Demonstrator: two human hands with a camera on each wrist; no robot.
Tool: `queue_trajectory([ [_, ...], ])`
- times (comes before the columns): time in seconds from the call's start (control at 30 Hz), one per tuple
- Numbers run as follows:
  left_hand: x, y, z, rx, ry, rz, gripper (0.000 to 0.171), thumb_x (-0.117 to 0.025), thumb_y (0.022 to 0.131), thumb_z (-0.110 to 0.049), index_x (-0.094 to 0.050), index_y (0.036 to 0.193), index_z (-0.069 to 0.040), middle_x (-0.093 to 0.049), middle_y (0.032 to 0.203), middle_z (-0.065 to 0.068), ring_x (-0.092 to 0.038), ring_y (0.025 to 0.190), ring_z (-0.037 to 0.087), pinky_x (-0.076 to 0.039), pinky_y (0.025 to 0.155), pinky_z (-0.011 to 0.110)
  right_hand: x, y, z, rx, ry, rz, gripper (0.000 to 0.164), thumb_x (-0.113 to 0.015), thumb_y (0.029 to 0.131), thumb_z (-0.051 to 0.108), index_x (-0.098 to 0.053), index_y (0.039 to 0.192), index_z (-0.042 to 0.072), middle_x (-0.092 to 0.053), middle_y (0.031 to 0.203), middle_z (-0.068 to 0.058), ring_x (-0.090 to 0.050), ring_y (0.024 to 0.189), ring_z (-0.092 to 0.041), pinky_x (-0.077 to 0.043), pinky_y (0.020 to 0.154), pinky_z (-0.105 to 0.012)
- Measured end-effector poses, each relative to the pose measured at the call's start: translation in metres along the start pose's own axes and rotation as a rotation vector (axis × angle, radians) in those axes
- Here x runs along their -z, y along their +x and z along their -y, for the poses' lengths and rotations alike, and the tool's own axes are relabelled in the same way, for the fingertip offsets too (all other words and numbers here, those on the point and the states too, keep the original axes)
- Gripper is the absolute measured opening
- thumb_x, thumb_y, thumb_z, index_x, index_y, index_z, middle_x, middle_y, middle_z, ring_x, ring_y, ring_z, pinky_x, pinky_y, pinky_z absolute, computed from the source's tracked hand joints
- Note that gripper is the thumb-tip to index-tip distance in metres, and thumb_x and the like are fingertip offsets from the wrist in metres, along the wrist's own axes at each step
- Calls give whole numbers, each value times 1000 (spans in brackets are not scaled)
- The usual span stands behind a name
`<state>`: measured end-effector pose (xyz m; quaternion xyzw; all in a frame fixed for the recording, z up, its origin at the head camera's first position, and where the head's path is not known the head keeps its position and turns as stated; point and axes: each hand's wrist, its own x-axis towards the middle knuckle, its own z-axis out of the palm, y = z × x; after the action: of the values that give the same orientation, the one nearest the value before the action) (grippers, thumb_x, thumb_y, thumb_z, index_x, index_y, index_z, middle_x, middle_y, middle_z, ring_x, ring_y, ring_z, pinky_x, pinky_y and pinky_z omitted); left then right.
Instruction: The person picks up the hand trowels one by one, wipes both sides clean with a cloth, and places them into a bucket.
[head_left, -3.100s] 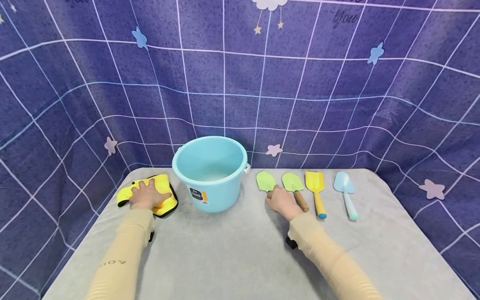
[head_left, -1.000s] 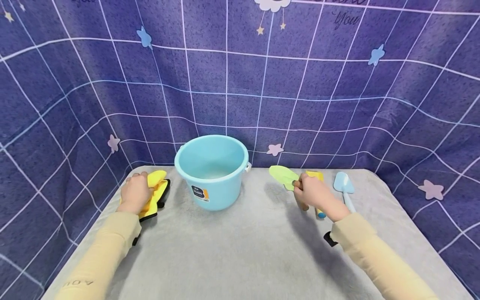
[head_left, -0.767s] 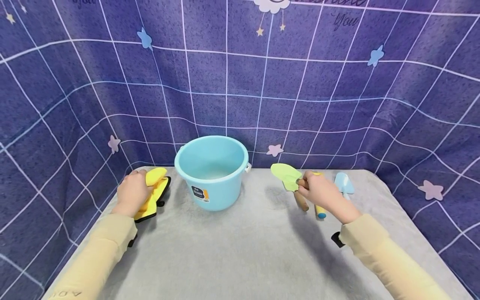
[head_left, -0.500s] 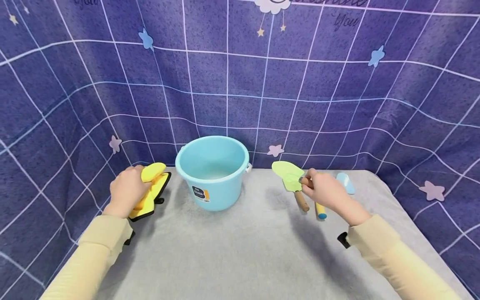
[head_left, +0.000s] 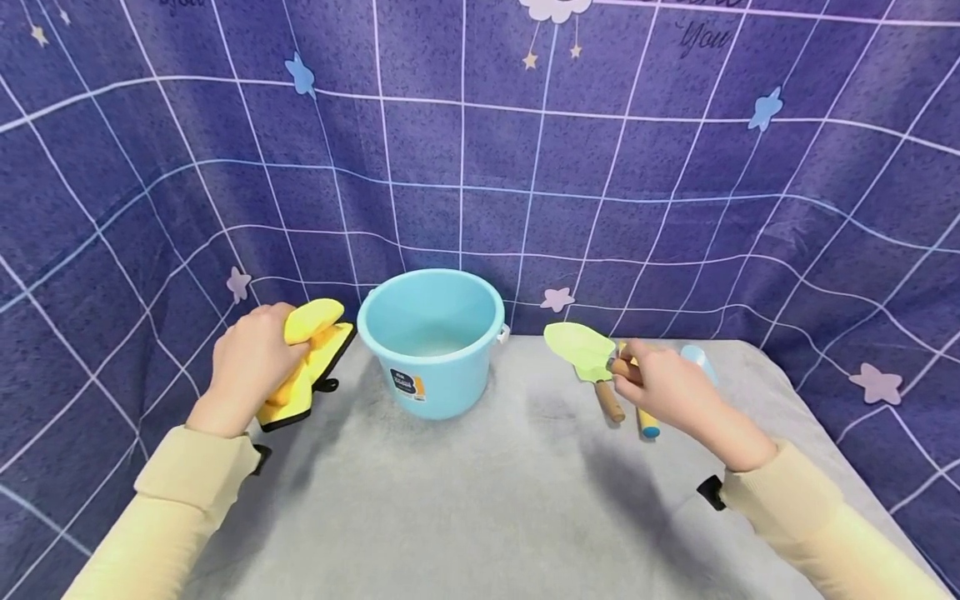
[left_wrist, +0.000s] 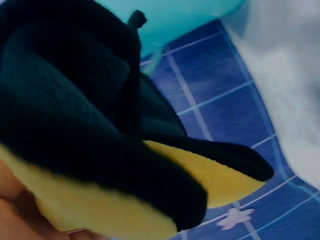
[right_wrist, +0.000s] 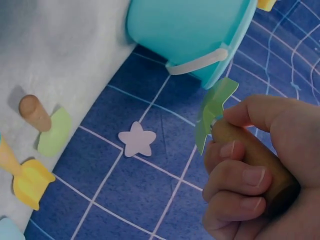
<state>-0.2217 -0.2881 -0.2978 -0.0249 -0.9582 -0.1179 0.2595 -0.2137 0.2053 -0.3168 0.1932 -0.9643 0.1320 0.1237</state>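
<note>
In the head view my left hand (head_left: 251, 354) grips a folded yellow cloth (head_left: 322, 354) with black edging and a small black loop, raised left of the bucket. Its dark underside fills much of the left wrist view. My right hand (head_left: 667, 387) holds a hand trowel by its wooden handle (right_wrist: 252, 160), the green blade (head_left: 576, 342) pointing left above the table. The fingers wrap that handle in the right wrist view. Below lies a second green trowel (head_left: 609, 402), partly covered by the held blade. A light-blue bucket (head_left: 442, 379) stands between the hands.
A yellow toy shovel (head_left: 648, 423) and a light-blue shovel (head_left: 699, 360) lie on the grey-covered table (head_left: 450, 517), partly hidden by my right hand. Purple-blue grid-patterned fabric (head_left: 495, 150) rises behind the table and along both sides.
My left hand, first spread on the cloth, has gripped and lifted it. My right hand has raised the leftmost trowel and carried it rightward over the second one. The bucket stays put.
</note>
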Motion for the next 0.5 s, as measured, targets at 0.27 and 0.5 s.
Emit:
queue_trajectory([
  [0.27,29,1,-28,-29,-24,-107,24,-66,73,-14,-60,94,-5,-58,84,16,-54,73,37,-39,56,54,11,-10,2,32,18,-43,18,-59,84,20,-57,95,5,-43,57,4,-37,47,-10,-33,42,-25],
  [0.5,44,-1,-51,-97,-18,-156,26,-70,72,-14,-62,96,-7,-60,85,15,-54,76,35,-40,58,53,20,-16,11,54,0,-72,14,-62,82,22,-56,80,10,-37,57,7,-33,47,-8,-28,41,-24],
])
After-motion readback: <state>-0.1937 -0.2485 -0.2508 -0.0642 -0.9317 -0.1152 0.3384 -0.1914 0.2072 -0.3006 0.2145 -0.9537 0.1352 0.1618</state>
